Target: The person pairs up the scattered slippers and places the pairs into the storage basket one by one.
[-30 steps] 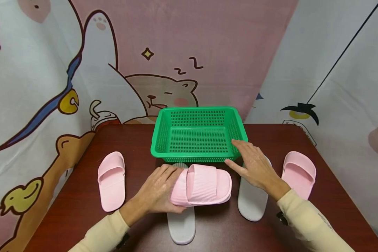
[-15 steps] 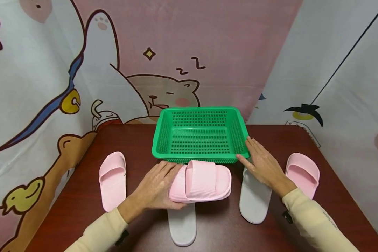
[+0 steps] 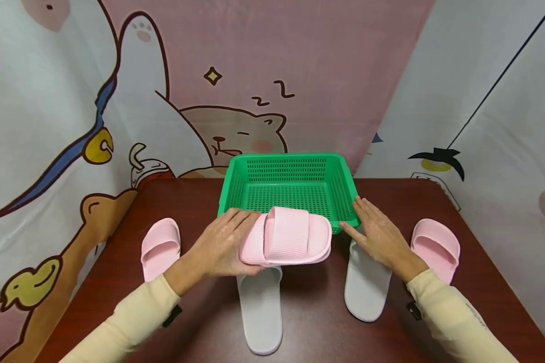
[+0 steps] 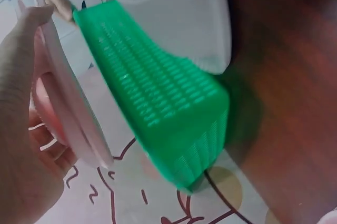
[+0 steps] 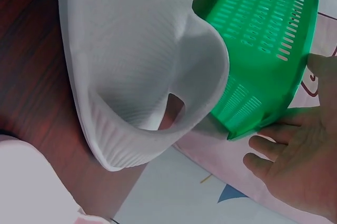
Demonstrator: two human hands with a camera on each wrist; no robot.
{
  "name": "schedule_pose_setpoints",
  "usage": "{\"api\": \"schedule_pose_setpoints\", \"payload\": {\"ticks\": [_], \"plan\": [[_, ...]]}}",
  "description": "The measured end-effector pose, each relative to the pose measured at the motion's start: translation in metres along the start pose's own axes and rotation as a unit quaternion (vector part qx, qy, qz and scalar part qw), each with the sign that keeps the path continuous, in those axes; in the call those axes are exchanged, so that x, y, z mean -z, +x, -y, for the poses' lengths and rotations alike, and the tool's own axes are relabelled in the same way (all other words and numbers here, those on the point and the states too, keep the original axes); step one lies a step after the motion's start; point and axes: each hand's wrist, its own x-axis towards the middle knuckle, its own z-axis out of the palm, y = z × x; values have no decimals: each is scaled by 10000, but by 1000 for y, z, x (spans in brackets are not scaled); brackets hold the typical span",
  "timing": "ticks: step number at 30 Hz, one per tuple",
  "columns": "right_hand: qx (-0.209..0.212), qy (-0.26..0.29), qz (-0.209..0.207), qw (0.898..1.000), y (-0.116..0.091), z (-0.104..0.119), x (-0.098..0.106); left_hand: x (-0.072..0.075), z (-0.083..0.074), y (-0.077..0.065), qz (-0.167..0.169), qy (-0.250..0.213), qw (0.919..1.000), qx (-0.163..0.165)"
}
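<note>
A pink slipper (image 3: 290, 237) lies crosswise in my left hand (image 3: 222, 242), which grips its heel end just over the front of the green basket (image 3: 286, 170). In the left wrist view the slipper's side and sole (image 4: 79, 103) are beside the basket's outer wall (image 4: 158, 98). My right hand (image 3: 379, 239) touches the basket's right front corner, thumb at the front rim and straight fingers along the right side. Below the held slipper is a white slipper (image 3: 262, 312), its toe end hidden. Another white slipper (image 3: 367, 292) lies under my right hand.
One pink slipper (image 3: 160, 247) lies at the table's left, partly behind my left forearm. A second pink slipper (image 3: 436, 247) rests at the right, partly covered by my right sleeve. Behind the brown table (image 3: 195, 201) hangs a printed cloth (image 3: 327, 85).
My left hand has raised the pink slipper toward the basket, so it now overlaps the front rim. My right hand has shifted slightly right to the basket's corner, then stayed there.
</note>
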Motion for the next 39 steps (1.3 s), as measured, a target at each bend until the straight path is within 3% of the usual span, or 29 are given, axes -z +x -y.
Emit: {"api": "schedule_pose_setpoints", "payload": {"ticks": [5,10,16,23,31,34,39], "plan": [[41,-112,-2,9999,3,0,4,5,19,23,30,-226,9993,285],[-1,-159,54,9999,4,-1,7,1,38,47,107,-434,9967,677],[-9,-123,44,9999,5,-1,8,-11,57,67,481,-371,9923,1080],[-3,-230,-100,9997,7,-1,7,-23,71,87,941,-603,9827,1479],[-84,-690,-215,9974,-2,4,-2,-56,71,87,1694,-887,9624,1926],[-82,-736,-176,9971,-3,5,-1,-70,71,86,1921,-909,9580,1926],[-36,-723,-67,9974,-2,6,1,-84,71,92,2588,-697,9471,1767]]}}
